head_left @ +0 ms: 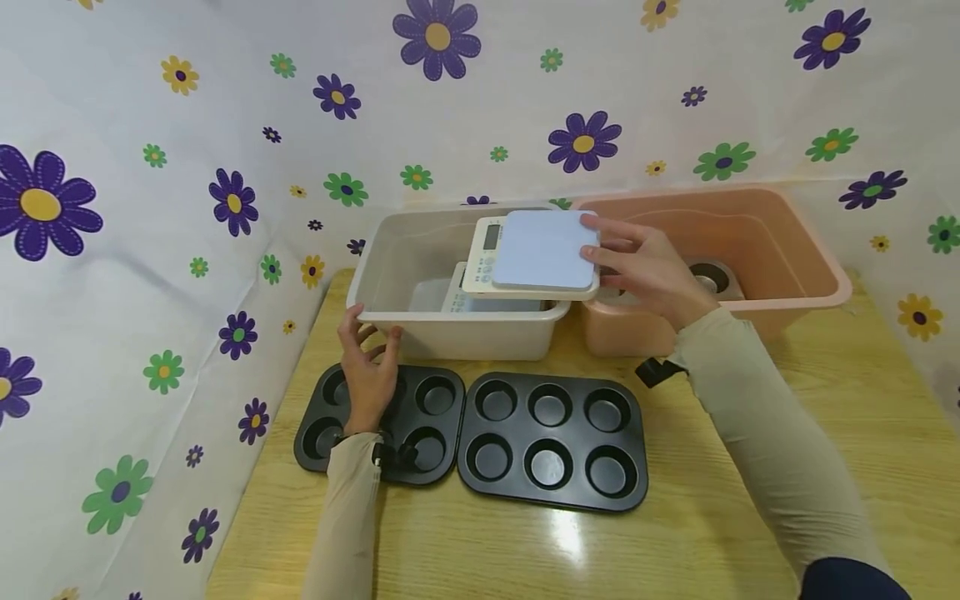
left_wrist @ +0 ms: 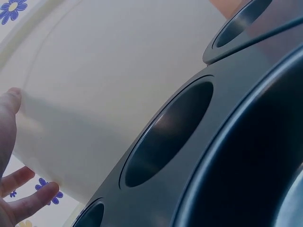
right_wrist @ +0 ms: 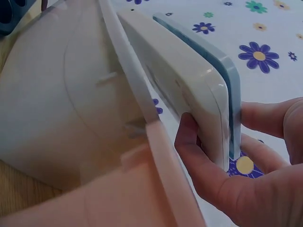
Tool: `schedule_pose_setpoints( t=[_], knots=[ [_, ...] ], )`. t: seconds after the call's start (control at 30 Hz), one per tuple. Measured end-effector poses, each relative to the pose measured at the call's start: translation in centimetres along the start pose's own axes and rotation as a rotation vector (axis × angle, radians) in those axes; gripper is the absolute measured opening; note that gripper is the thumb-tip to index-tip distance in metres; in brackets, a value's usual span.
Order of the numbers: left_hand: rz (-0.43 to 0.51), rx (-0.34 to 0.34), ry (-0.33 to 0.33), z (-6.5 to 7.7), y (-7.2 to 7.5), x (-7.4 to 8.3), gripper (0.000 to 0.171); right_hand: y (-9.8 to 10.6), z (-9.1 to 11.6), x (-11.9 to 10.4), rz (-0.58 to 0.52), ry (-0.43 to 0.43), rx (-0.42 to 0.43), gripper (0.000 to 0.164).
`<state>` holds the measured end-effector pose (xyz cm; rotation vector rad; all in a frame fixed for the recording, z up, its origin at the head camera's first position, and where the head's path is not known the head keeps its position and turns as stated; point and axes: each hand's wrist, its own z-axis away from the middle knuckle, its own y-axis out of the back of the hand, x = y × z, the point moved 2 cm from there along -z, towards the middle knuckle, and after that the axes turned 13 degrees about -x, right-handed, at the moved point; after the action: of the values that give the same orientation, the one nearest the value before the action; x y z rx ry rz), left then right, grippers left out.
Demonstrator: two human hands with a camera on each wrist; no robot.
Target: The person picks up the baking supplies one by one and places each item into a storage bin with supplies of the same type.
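A white kitchen scale (head_left: 546, 250) with a pale blue platform is held above the right part of a white bin (head_left: 487, 337). My right hand (head_left: 648, 267) grips the scale's right edge, some fingers on the platform and one on the underside, as the right wrist view shows. Inside the bin lies another scale (head_left: 453, 296), partly hidden by the held one. My left hand (head_left: 369, 375) holds the bin's front left corner, with the thumb (left_wrist: 14, 99) against the front wall and fingers round the side.
Two dark muffin tins, the left one (head_left: 435, 396) partly under my left arm and the right one (head_left: 551, 437), lie in front of the bin. A pink bin (head_left: 795, 308) stands to the right, with a metallic round-holed object (head_left: 716, 279) inside. A flowered sheet (head_left: 480, 100) hangs behind the wooden table (head_left: 637, 558).
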<state>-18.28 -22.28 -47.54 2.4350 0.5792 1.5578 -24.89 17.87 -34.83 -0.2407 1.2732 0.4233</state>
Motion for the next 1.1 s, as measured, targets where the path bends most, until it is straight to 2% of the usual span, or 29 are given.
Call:
schedule_pose_setpoints(
  t=[0.2, 0.33, 0.5, 0.67, 0.87, 1.1],
  knots=[
    [-0.012, -0.001, 0.007, 0.1, 0.1, -0.2, 0.067, -1.7, -2.4, -0.7, 0.051, 0.005, 0.014, 0.064],
    [-0.024, -0.006, 0.012, 0.2, 0.2, -0.2, 0.067, -2.3, -3.7, -1.3, 0.138, -0.056, 0.026, 0.065],
    [-0.036, -0.006, 0.004, 0.0, 0.1, -0.2, 0.066, -3.0, -5.2, -2.6, 0.224, -0.110, -0.014, 0.065],
    [-0.036, -0.003, 0.004, -0.1, 0.1, -0.2, 0.066, -3.9, -6.6, -3.5, 0.239, -0.136, -0.051, 0.064],
    [-0.018, -0.004, -0.006, -0.1, 0.0, -0.3, 0.066, -5.2, -7.8, -3.9, 0.280, -0.141, -0.064, 0.062],
    [-0.001, -0.001, -0.022, -0.1, 0.1, -0.4, 0.067, -6.3, -8.6, -3.6, 0.380, -0.160, -0.049, 0.062]
  ],
)
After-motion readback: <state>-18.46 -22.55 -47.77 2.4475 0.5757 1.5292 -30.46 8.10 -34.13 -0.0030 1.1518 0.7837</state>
